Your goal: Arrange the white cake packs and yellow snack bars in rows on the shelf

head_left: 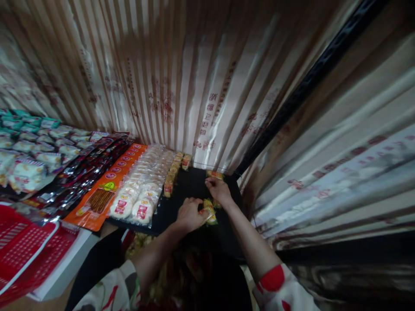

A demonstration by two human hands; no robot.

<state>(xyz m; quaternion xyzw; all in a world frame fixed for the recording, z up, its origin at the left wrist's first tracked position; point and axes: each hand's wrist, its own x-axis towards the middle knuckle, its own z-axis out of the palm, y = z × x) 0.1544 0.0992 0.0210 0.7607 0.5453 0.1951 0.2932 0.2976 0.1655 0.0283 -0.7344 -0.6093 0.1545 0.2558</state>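
Note:
On the black shelf (227, 229), my left hand (189, 214) is closed with thumb and fingers around a small yellow-wrapped snack packet (209, 212). My right hand (219, 190) is a little farther back, its thumb and fingertips drawn together. What those fingers hold, if anything, is hidden. Just beyond them a similar yellow snack packet (215, 174) lies near the back right corner. Left of both hands stands a row of small yellow packets (171, 177), with a single packet (186, 162) beside its far end.
Clear-wrapped round white crackers (142, 209) lie in two columns, beside an orange bag (97, 203) and dark shiny bags (78, 172). White packets (29, 170) fill the far left. A red basket (29, 250) is at lower left. A dark post (311, 82) slants past striped sheeting (181, 86).

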